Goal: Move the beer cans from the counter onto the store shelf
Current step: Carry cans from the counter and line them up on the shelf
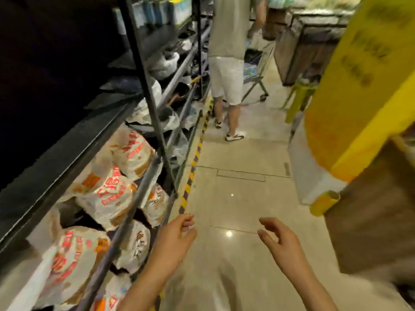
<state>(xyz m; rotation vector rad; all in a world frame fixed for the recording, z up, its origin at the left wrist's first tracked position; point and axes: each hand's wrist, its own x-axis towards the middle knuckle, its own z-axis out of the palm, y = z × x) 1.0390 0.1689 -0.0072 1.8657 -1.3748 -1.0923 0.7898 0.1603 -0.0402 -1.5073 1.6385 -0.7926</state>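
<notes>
I see floor tiles point(242, 158) glossy, smooth, light glinting off them. Shelf frame point(143, 77) dark metal, dull sheen. Bags point(112, 194) on low shelves look thin crinkled plastic, slightly shiny. Hazard tape point(190, 176) along shelf base matt, worn. Pillar point(363, 104) painted yellow, smooth. Panel point(377, 221) beside it I read as brown wood, matt.

The single head-worn camera looks forward and down a store aisle floor point(242, 198), shelving point(143, 90) close alongside.

Yellow-and-black striped floor tape point(195, 156), yellow pillar point(368, 90), white bags with red lettering point(107, 189), beige floor point(242, 198)
</notes>
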